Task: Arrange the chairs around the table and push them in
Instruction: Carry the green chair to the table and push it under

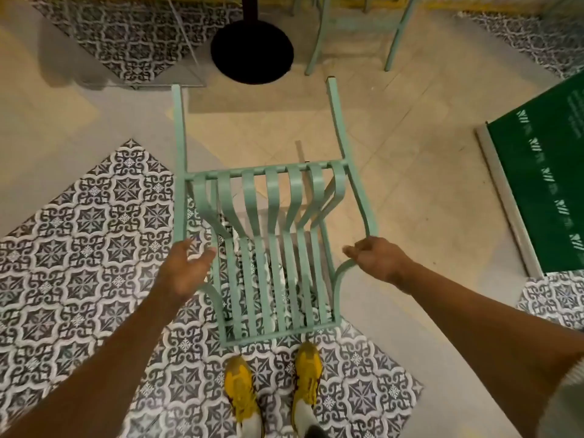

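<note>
A mint-green metal slatted chair (271,248) lies just ahead of my feet. It looks tipped back toward me, and two of its legs point at the table's black round pedestal base (252,55). My left hand (185,270) hovers at the chair's left armrest with its fingers spread and nothing held. My right hand (374,257) rests on the right armrest with its fingers curled around the bar. The tabletop is out of view.
The mint legs of a second chair (316,42) stand right of the pedestal. A dark green mat with a pale border (543,184) lies on the right. My yellow shoes (275,387) stand on patterned tiles right behind the chair. The floor mixes plain beige and patterned tiles.
</note>
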A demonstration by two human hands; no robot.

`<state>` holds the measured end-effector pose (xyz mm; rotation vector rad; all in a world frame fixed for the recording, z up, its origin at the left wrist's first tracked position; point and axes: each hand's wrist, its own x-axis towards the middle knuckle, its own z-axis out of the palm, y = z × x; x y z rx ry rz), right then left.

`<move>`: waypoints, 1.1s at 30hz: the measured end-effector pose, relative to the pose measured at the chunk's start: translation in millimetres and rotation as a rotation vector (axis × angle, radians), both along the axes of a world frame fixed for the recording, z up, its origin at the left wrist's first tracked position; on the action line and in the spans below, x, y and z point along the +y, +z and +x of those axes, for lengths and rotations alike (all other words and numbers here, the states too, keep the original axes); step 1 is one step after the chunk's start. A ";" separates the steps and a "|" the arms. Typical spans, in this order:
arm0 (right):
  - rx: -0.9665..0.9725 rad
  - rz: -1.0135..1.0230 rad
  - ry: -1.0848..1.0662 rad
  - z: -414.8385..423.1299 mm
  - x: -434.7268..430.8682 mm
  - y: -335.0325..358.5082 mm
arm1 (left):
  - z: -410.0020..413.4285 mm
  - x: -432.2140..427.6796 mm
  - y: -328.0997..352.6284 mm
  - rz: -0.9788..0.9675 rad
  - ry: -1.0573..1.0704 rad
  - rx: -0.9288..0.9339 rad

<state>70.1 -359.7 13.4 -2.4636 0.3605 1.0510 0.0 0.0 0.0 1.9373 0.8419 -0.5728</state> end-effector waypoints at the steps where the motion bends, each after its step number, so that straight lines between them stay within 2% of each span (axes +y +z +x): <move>1: -0.019 0.001 -0.065 5.6 -3.6 -14.1 | -0.6 0.3 -14.8 0.035 0.051 -0.039; 3: -0.093 -0.019 -0.213 15.2 -12.3 -42.0 | 0.5 5.9 -47.2 0.140 0.155 -0.105; 5: -0.160 -0.033 -0.332 20.7 -17.6 -67.6 | 0.3 12.0 -71.2 0.176 0.265 -0.075; 8: -0.124 -0.064 -0.393 29.6 -21.1 -101.1 | 0.3 27.4 -103.3 0.117 0.308 -0.034; 10: -0.091 -0.065 -0.416 42.4 -23.8 -119.0 | 1.5 33.9 -124.7 0.062 0.309 -0.075; 13: -0.164 -0.082 -0.460 56.7 -27.4 -141.9 | 7.5 34.7 -146.3 0.004 0.400 -0.170; 16: -0.264 -0.050 -0.504 53.9 -29.9 -158.1 | 11.8 38.2 -154.8 0.006 0.495 -0.150; 22: -0.341 -0.165 -0.417 62.1 -26.2 -138.8 | 37.4 42.1 -143.4 0.101 0.628 -0.044; 27: -0.380 -0.249 -0.379 65.2 -20.5 -94.3 | 48.1 57.4 -97.2 0.166 0.518 -0.010; 33: -0.301 -0.318 -0.327 44.9 -14.6 -45.3 | 27.1 71.2 -45.9 0.254 0.433 0.002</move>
